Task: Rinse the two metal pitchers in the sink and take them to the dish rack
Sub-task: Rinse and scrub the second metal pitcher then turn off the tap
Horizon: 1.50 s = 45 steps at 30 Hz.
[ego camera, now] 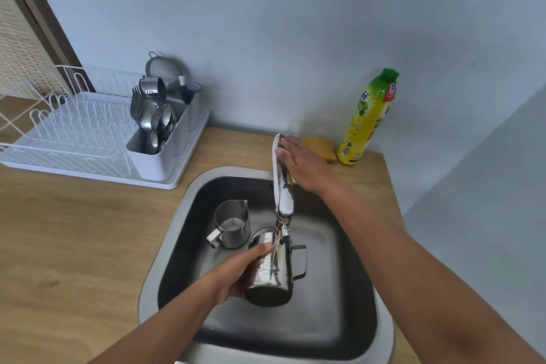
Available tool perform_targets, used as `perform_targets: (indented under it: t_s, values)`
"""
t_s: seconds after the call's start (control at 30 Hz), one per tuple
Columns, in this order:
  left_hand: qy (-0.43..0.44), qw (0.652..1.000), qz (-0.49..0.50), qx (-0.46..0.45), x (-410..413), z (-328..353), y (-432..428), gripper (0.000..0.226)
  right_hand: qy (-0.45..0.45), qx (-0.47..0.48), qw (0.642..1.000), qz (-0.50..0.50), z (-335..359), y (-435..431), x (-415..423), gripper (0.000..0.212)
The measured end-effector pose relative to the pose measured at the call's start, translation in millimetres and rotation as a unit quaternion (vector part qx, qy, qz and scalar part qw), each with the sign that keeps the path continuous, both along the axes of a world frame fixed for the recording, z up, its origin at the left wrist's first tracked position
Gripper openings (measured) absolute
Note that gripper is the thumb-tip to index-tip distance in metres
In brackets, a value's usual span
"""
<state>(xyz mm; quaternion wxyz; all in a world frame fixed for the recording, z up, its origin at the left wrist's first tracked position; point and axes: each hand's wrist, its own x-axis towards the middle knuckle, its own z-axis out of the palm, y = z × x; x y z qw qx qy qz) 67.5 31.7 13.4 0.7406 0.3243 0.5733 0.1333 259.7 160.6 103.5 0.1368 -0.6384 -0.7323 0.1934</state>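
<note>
My left hand (239, 273) grips a shiny metal pitcher (276, 272) by its body and holds it tilted under the faucet spout (284, 207), where a thin stream of water runs into it. Its handle points right. A second, smaller metal pitcher (232, 223) stands upright on the sink floor just to the left, apart from the held one. My right hand (301, 161) rests flat, fingers spread, on the faucet lever behind the sink (165, 248). The white dish rack (74, 133) sits on the counter at the far left.
The rack's cutlery holder (156, 127) is full of forks, spoons and a steel cup, with a strainer behind it. A yellow dish-soap bottle (369, 118) and a yellow sponge (320, 146) stand by the wall behind the sink. Wooden counter (74, 230) lies left of the sink.
</note>
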Motion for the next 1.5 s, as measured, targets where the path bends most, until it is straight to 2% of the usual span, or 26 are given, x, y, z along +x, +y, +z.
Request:
perform_targets:
  t_s: [0.17, 0.4, 0.7, 0.97, 1.1, 1.2, 1.33, 1.4, 1.5]
  values:
    - [-0.034, 0.997, 0.009, -0.075, -0.3, -2.1, 1.1, 0.054, 0.042, -0.005, 0.999, -0.01, -11.2, -11.2, -1.4, 0.06]
    - [-0.071, 0.991, 0.001, -0.114, -2.1, -8.3, 2.5, 0.069, 0.066, -0.006, 0.997, -0.026, -13.6, -14.6, -4.1, 0.059]
    - [-0.063, 0.992, -0.01, -0.108, -2.1, -5.6, 3.6, 0.073, 0.073, -0.011, 0.997, -0.026, -12.9, -16.5, -3.5, 0.059]
    - [-0.07, 0.992, -0.013, -0.103, -4.4, -1.8, 4.0, 0.063, 0.084, -0.016, 0.996, -0.027, -12.8, -18.0, -3.3, 0.06]
    - [-0.028, 0.998, -0.026, -0.059, -6.6, -3.8, 1.2, 0.062, 0.131, 0.019, 0.99, -0.04, -17.6, -34.7, -1.9, 0.052]
    - [0.012, 0.999, -0.034, 0.002, -12.2, -9.9, -2.2, 0.074, 0.215, 0.061, 0.971, -0.088, -30.4, -64.7, -2.1, 0.046]
    - [0.015, 0.998, -0.035, 0.055, -16.0, -19.3, -6.4, 0.067, 0.29, -0.015, 0.936, -0.201, -72.2, -111.0, 1.6, 0.057]
    - [0.01, 0.997, -0.024, 0.07, -16.7, -24.5, -7.5, 0.066, 0.302, -0.074, 0.922, -0.232, -94.4, -133.8, 2.2, 0.053]
    - [-0.006, 0.996, -0.012, 0.092, -18.2, -28.2, -9.6, 0.065, 0.326, -0.175, 0.894, -0.255, -111.3, -164.2, -1.4, 0.036]
